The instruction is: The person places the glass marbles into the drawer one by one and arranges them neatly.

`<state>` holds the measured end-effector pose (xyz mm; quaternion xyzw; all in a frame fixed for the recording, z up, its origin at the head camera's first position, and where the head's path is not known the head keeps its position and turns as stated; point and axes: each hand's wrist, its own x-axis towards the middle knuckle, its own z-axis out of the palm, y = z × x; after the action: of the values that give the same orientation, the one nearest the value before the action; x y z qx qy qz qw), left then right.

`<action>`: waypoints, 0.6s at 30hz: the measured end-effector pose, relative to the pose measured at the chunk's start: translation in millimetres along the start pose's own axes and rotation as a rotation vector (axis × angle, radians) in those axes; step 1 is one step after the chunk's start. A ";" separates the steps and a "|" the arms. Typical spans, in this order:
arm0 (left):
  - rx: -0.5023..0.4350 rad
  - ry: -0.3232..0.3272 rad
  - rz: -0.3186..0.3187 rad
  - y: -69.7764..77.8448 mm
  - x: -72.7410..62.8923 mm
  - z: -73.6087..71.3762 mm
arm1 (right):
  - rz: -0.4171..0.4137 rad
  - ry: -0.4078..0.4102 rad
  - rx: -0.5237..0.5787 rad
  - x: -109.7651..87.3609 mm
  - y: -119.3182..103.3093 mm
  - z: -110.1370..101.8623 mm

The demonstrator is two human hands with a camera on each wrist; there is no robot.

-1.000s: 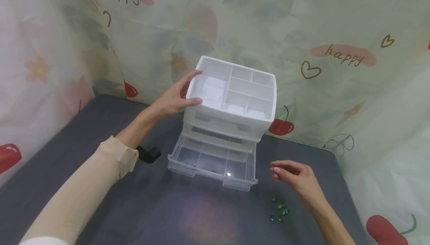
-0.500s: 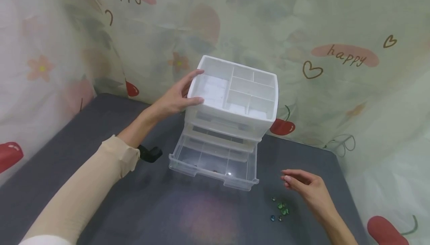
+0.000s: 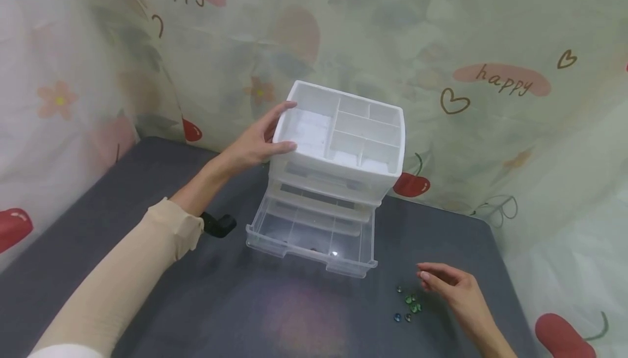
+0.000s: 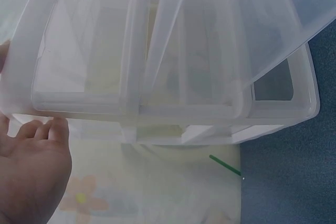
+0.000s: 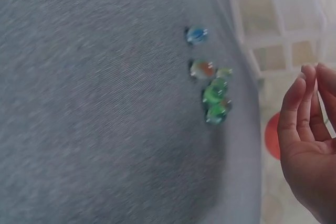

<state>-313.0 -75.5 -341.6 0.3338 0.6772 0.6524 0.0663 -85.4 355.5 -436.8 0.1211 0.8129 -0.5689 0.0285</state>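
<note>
A white plastic drawer organizer [image 3: 343, 170] stands near the back of the table, with a divided tray for a top. Its clear bottom drawer [image 3: 294, 232] is pulled out toward me; small dark specks and a bright spot show near the drawer's front. My left hand [image 3: 252, 140] grips the organizer's top left side, thumb at the front corner and a finger over the rim farther back. Right of the drawer, my right hand [image 3: 453, 290] hovers with loosely bent fingers, nothing visible in it. Close by its fingertips lie several green, blue and mixed-colour glass marbles [image 5: 214, 94] on the cloth.
A dark grey cloth [image 3: 206, 303] covers the table. Behind the left forearm lies a black object [image 3: 218, 225]. Printed curtains [image 3: 373, 36] enclose the back and sides.
My right hand has moved away from the drawer, rightward and down toward the marbles. The left hand, organizer and pulled-out drawer have stayed put.
</note>
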 end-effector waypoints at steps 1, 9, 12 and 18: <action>0.003 0.001 0.000 0.1 0.0 -0.2 | 0.005 0.005 -0.001 -0.3 2.4 -0.1; 0.005 0.013 -0.009 -0.2 -0.9 -0.4 | 0.114 0.040 -0.040 -4.2 22.5 -3.0; 0.007 0.010 -0.008 -0.5 -0.8 -0.6 | 0.120 0.048 -0.053 -7.3 30.3 -4.9; 0.006 0.006 -0.005 -0.4 0.4 0.4 | 0.137 0.019 -0.083 -12.6 41.0 -8.8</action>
<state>-313.3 -75.0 -341.9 0.3305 0.6801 0.6511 0.0649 -63.0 374.9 -469.0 0.1805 0.8258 -0.5304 0.0648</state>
